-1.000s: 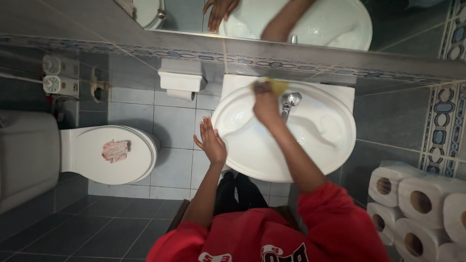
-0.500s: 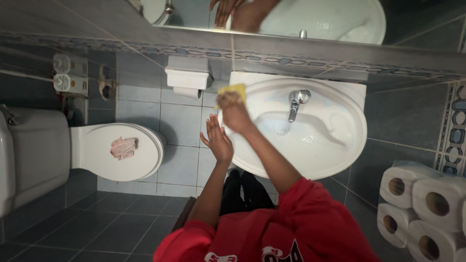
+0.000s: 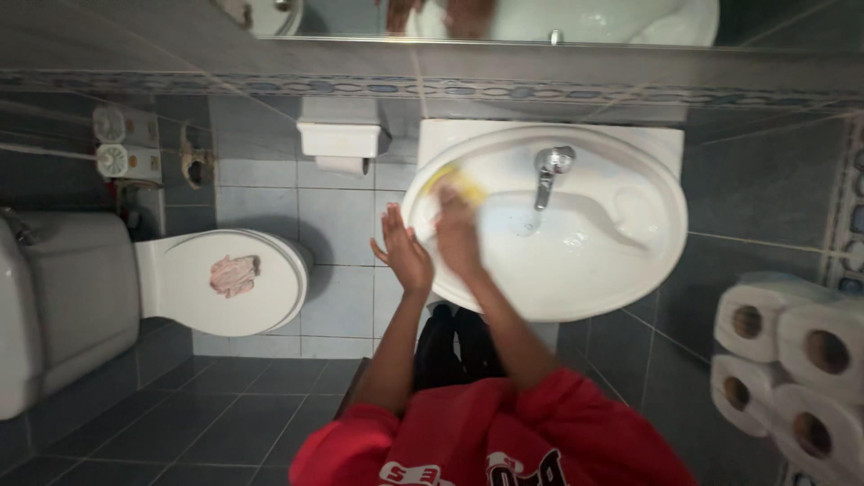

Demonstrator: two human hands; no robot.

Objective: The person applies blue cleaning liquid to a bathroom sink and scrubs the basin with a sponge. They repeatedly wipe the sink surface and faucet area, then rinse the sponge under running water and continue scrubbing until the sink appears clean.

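While the yellow sponge [image 3: 457,183] is pressed onto the inner left wall of the white sink [image 3: 630,270], it is gripped by the right hand [image 3: 456,236], fingers curled over its lower edge; the hand is blurred, so the exact grip can't be made out. The left hand [image 3: 402,247] is held open, fingers spread, empty, just beside the basin's left rim, w/ contact not clearly shown. A chrome tap [image 3: 548,173] stands at the back of the basin, near the sponge but apart from it. Off to the left, a crumpled pink cloth [image 3: 234,274] is seen lying on the closed toilet lid [image 3: 189,301], well apart from both hands. Toilet-paper rolls [image 3: 792,360] are stacked at the right.

Risks, as judged: the sponge could be lost from the grip on slick porcelain if pressure is uneven; knuckles could be knocked against the tap if a stroke is carried too far right; water could be flicked over the rim onto the floor tiles, maybe reaching the paper rolls.
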